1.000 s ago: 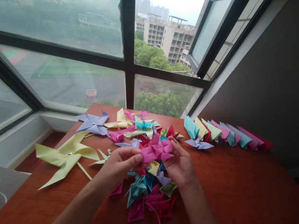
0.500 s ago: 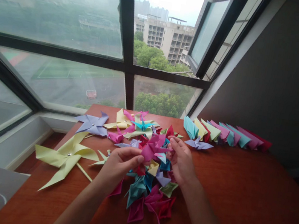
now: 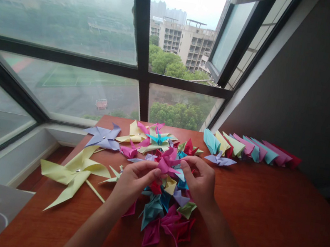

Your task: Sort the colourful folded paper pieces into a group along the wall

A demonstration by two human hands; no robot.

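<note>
A pink folded-paper piece (image 3: 168, 162) was held up between the two hands, over the middle of a reddish-brown tabletop (image 3: 262, 224). At its left edge it was pinched by the left hand (image 3: 135, 177), whose grip was closed on the paper, with the thumb laid uppermost and the fingers curled beneath. At its right tip it was met by the right hand (image 3: 201, 182), whose grip was drawn together at thumb and forefinger on the thin end of the paper; the other fingers were kept loosely bent. Below and between the wrists, a heap of folded paper shapes (image 3: 153, 212) in teal, blue, magenta, red, yellow and green was spread, partly hidden by the hands. Beyond the held piece, a bright blue paper crane (image 3: 158, 138) could be seen, set among other folded pieces. To the left, a pale yellow pinwheel (image 3: 78, 170) was laid near the left forearm, its stick (image 3: 95, 191) pointed toward the hand, and a lilac pinwheel (image 3: 104, 136) was placed behind it. At the far right, a row of folded papers (image 3: 249, 149) in many colours was lined up, with a lilac paper crane (image 3: 220, 160) set just in front. The tabletop was backed by a dark-framed window (image 3: 99, 62), through which trees (image 3: 175, 114) and pale buildings (image 3: 194, 40) were seen.
</note>
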